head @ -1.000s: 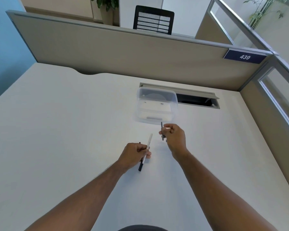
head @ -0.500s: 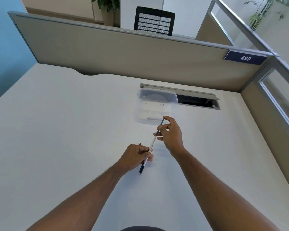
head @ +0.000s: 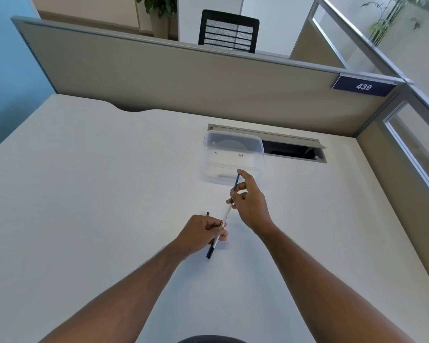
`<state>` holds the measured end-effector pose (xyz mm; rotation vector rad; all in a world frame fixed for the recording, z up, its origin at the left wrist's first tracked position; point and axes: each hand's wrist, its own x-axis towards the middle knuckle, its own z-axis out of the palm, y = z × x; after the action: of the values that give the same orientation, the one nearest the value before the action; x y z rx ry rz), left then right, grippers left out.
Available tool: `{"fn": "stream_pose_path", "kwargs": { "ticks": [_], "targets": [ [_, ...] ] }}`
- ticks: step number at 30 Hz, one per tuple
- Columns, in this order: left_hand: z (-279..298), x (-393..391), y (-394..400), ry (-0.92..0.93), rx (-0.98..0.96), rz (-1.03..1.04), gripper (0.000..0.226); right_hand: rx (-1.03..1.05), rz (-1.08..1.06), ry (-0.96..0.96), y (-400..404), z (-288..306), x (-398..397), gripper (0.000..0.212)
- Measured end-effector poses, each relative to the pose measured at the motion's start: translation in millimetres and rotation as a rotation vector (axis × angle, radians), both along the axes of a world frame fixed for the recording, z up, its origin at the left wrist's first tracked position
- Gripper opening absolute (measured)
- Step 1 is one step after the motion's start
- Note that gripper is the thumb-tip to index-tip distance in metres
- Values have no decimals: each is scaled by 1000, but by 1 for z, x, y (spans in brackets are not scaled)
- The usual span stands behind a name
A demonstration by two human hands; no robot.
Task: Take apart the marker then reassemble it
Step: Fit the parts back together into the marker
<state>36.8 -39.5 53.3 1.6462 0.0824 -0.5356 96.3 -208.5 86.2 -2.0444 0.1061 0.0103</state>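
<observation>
A thin marker [head: 225, 216] with a white barrel and a dark lower end slants above the white desk [head: 84, 194]. My left hand [head: 201, 233] grips the lower part of the barrel. My right hand [head: 249, 201] pinches a dark blue cap [head: 236, 184] that sits in line with the barrel's upper end; whether it is pushed fully home I cannot tell. A small dark tip [head: 207, 213] pokes out just behind my left hand.
A clear plastic box [head: 233, 157] stands just beyond my right hand. Behind it, a cable slot [head: 292, 149] lies open in the desk. Grey partitions close off the back and the right side.
One second ago the dark cap was apart from the barrel, held upright in my right hand. It has come down to the barrel's upper end and now lines up with it.
</observation>
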Motion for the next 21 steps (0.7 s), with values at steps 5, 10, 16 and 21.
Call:
{"fn": "stream_pose_path", "kwargs": {
  "ticks": [5,10,16,21],
  "targets": [
    [2,-1,1,8,-8,-6,15,71,-28,37,-2,1,-1,59],
    [3,-2,1,27,-21,-2,14,106,-41,60,-2,4,-4,58],
    [5,-2,2,41,-40,5,14,154,-48,80,-3,4,-10,57],
    [8,-1,0,51,-63,20,12,128,-31,86,-2,1,-13,52]
  ]
}}
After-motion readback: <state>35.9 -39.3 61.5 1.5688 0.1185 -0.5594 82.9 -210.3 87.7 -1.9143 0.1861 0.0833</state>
